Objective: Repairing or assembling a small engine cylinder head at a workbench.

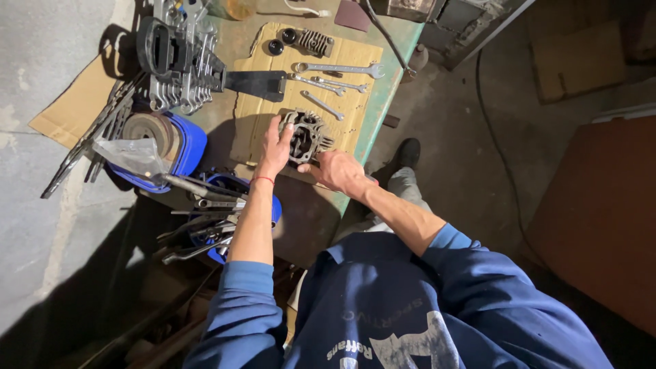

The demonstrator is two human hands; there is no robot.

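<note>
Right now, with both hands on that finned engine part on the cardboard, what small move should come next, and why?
Probably steady the finned engine part with the left hand and free the right hand to reach a wrench: both hands grip its sides, it rests on the cardboard, and the wrenches lie untouched just beyond.

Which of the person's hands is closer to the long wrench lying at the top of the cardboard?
Left. The left hand grips the finned engine part on its near-left side, a bit below the long wrench. The right hand holds the part's lower edge, farther away.
</note>
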